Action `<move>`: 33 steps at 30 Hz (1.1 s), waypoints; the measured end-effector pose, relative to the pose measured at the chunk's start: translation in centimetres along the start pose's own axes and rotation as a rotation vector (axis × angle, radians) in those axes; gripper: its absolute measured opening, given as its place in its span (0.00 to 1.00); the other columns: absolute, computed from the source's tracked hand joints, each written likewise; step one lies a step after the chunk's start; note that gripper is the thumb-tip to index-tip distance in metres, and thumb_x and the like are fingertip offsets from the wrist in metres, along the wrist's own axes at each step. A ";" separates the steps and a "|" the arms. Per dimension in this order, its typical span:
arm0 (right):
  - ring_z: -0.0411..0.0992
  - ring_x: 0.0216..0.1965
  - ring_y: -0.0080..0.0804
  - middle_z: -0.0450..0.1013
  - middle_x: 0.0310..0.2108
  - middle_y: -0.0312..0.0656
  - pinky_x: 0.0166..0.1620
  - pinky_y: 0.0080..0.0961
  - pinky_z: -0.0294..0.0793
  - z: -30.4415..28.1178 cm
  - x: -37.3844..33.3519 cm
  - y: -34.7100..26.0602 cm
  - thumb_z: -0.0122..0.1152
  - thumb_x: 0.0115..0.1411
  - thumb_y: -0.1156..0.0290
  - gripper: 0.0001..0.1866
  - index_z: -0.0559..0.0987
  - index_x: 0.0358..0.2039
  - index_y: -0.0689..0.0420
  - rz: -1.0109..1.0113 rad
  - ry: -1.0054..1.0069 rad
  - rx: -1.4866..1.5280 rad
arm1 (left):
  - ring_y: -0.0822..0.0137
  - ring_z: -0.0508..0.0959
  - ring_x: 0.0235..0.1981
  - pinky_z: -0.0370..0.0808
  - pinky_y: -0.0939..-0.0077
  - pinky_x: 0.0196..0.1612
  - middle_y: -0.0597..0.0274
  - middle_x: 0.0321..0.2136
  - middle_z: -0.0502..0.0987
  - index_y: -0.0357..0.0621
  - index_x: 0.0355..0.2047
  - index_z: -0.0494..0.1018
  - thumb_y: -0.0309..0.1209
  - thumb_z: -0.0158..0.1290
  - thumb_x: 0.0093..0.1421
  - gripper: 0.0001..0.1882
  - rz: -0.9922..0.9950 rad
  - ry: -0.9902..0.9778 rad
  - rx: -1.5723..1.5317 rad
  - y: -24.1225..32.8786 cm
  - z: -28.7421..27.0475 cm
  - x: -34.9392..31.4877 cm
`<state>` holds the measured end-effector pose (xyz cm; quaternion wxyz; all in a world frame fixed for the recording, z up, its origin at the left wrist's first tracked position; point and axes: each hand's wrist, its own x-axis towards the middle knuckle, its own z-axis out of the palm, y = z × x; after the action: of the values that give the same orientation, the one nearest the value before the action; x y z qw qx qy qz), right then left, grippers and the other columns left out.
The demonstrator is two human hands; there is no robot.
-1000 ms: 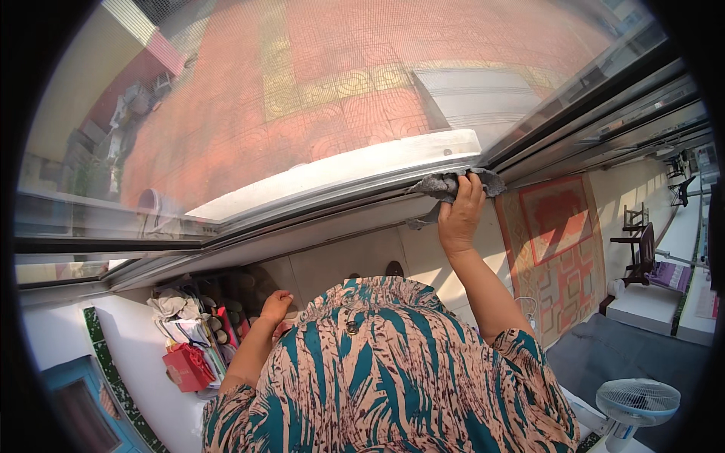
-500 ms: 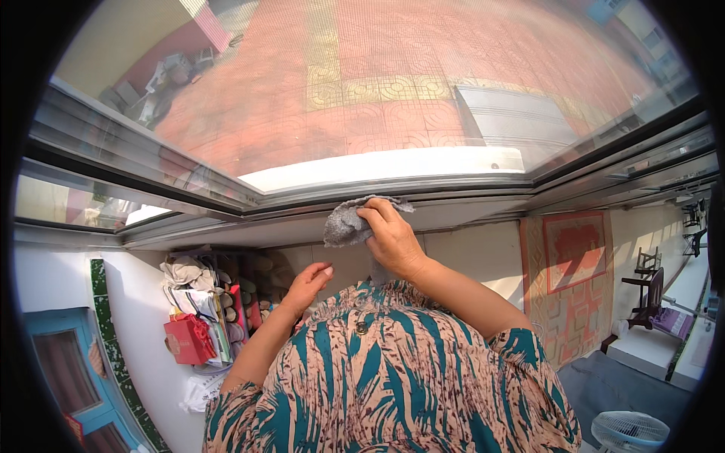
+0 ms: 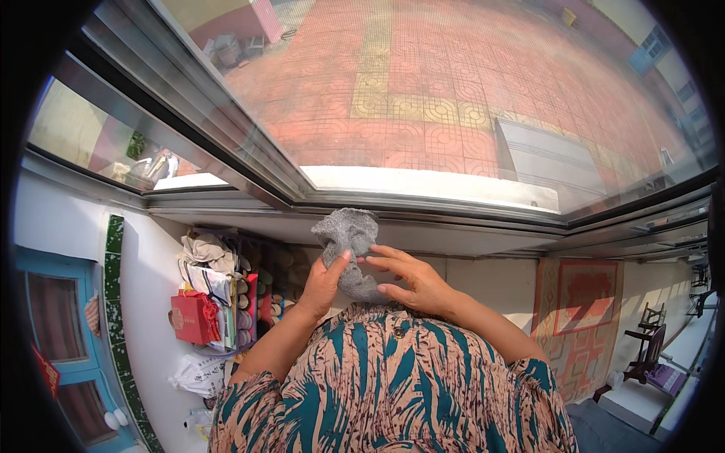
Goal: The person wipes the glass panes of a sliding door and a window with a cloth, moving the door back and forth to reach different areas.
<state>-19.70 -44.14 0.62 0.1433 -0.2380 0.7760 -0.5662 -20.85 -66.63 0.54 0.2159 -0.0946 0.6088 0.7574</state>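
Observation:
A crumpled grey cloth hangs between my hands, just below the window's lower frame. My left hand is closed on the cloth's left side, its thumb lying over the fabric and the other fingers mostly hidden. At the cloth's right edge is my right hand, its fingers apart and the fingertips at or very near the fabric. The cloth's upper part spreads out toward the sill, and a narrower tail drops between the two hands.
A metal window frame runs across in front of me, with tiled paving outside. Left below stands a shoe rack with a red gift bag beside it. A patterned rug and a dark chair are at right.
The cloth has come away from the window frame toward my body. My left hand has risen and taken hold of it, while my right hand has loosened its grip and spread its fingers.

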 end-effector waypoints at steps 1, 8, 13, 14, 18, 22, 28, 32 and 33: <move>0.66 0.59 0.45 0.62 0.62 0.49 0.56 0.35 0.70 0.1 -0.4 0.5 0.59 0.60 0.66 0.25 0.70 0.58 0.54 0.029 0.019 -0.019 | 0.72 0.75 0.41 0.70 0.78 0.48 0.63 0.38 0.77 0.37 0.50 0.69 0.34 0.51 0.65 0.17 0.151 0.138 0.189 -0.3 -0.8 0.3; 0.74 0.48 0.39 0.73 0.49 0.49 0.49 0.32 0.75 -1.8 -4.4 3.2 0.56 0.63 0.70 0.19 0.74 0.54 0.57 0.324 0.156 -0.014 | 0.54 0.65 0.54 0.59 0.64 0.60 0.45 0.53 0.63 0.29 0.57 0.56 0.32 0.57 0.61 0.31 0.748 0.775 0.667 1.7 -4.9 3.9; 0.74 0.48 0.43 0.74 0.48 0.50 0.51 0.33 0.73 -4.4 -7.2 4.0 0.55 0.62 0.70 0.17 0.75 0.51 0.61 0.297 0.388 0.018 | 0.48 0.70 0.48 0.65 0.61 0.53 0.40 0.48 0.67 0.28 0.53 0.59 0.33 0.57 0.60 0.28 0.713 0.809 0.825 1.1 -7.3 7.0; 0.74 0.48 0.42 0.74 0.48 0.49 0.51 0.32 0.73 -4.7 -7.8 4.1 0.55 0.62 0.70 0.17 0.75 0.51 0.61 0.296 0.435 -0.008 | 0.47 0.72 0.44 0.68 0.61 0.50 0.39 0.45 0.70 0.28 0.52 0.60 0.34 0.57 0.61 0.27 0.721 0.825 0.817 1.6 -7.1 7.4; 0.74 0.46 0.33 0.75 0.47 0.46 0.48 0.27 0.74 -5.6 -9.9 3.7 0.55 0.63 0.71 0.17 0.75 0.51 0.61 0.358 0.587 -0.042 | 0.46 0.75 0.42 0.70 0.61 0.47 0.40 0.41 0.75 0.30 0.47 0.65 0.36 0.56 0.61 0.22 0.703 0.814 0.816 1.1 -8.4 9.2; 0.74 0.44 0.27 0.76 0.44 0.42 0.47 0.24 0.74 -7.6 -13.7 4.4 0.56 0.63 0.72 0.15 0.76 0.50 0.60 0.485 0.772 0.010 | 0.48 0.76 0.41 0.71 0.61 0.46 0.45 0.39 0.76 0.33 0.46 0.69 0.32 0.57 0.59 0.19 0.771 0.499 0.825 -0.7 -3.5 9.1; 0.74 0.45 0.25 0.77 0.42 0.40 0.48 0.22 0.73 -8.3 -16.0 5.8 0.56 0.63 0.73 0.13 0.76 0.48 0.61 0.483 1.005 0.017 | 0.41 0.74 0.43 0.71 0.58 0.46 0.44 0.42 0.75 0.39 0.46 0.71 0.28 0.56 0.53 0.19 0.685 -0.054 0.984 -3.6 5.9 10.6; 0.74 0.45 0.24 0.77 0.43 0.39 0.49 0.21 0.73 -7.8 -15.7 6.2 0.56 0.63 0.73 0.13 0.76 0.48 0.61 0.490 0.926 0.053 | 0.53 0.77 0.41 0.72 0.69 0.47 0.51 0.41 0.77 0.37 0.49 0.70 0.26 0.57 0.56 0.20 0.709 -0.189 0.802 -3.2 9.9 11.7; 0.74 0.45 0.24 0.77 0.43 0.39 0.49 0.21 0.73 -7.8 -15.9 6.6 0.56 0.64 0.73 0.13 0.76 0.48 0.61 0.474 0.900 0.060 | 0.58 0.77 0.41 0.71 0.72 0.47 0.55 0.41 0.77 0.37 0.49 0.70 0.25 0.56 0.57 0.18 0.736 -0.136 0.566 -2.2 10.8 11.1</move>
<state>-11.51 -27.74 -3.93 -0.0738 0.2163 0.7770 -0.5866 -28.51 -53.54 -3.29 -0.0101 0.2401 0.7692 0.5921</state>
